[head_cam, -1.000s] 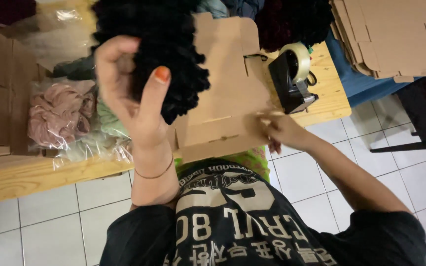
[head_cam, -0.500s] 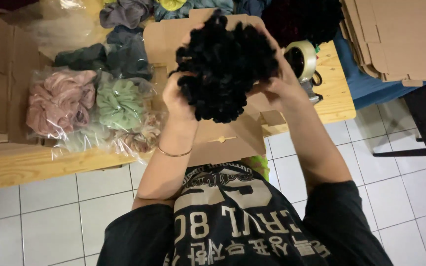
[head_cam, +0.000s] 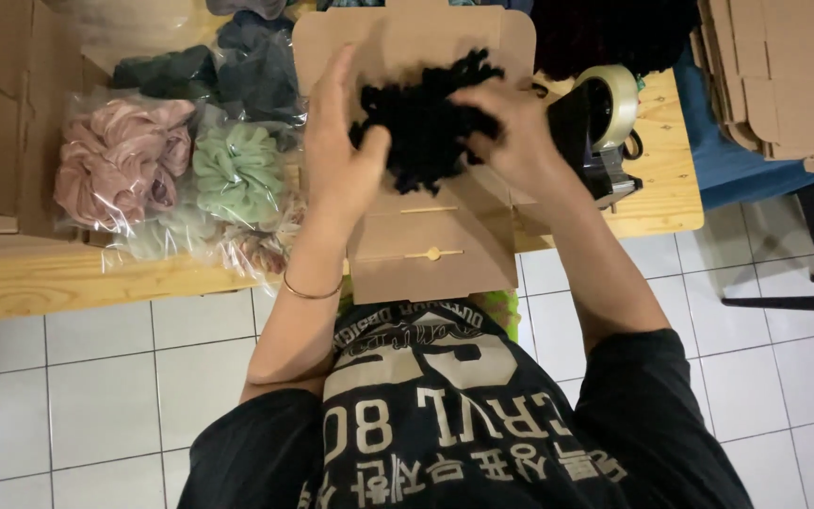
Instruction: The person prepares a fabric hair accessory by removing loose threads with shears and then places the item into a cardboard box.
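Lowering from where it was raised half a second ago, the black fluffy bundle (head_cam: 423, 121) now sits over the flat cardboard box blank (head_cam: 426, 236) on the wooden table (head_cam: 68, 278). The left hand (head_cam: 343, 151) and right hand (head_cam: 512, 132) clasp it from either side, fingers curled into it. The clump looks roundish; no clear long axis shows. Bagged scrunchies (head_cam: 157, 174) lie left, a tape dispenser (head_cam: 600, 123) right.
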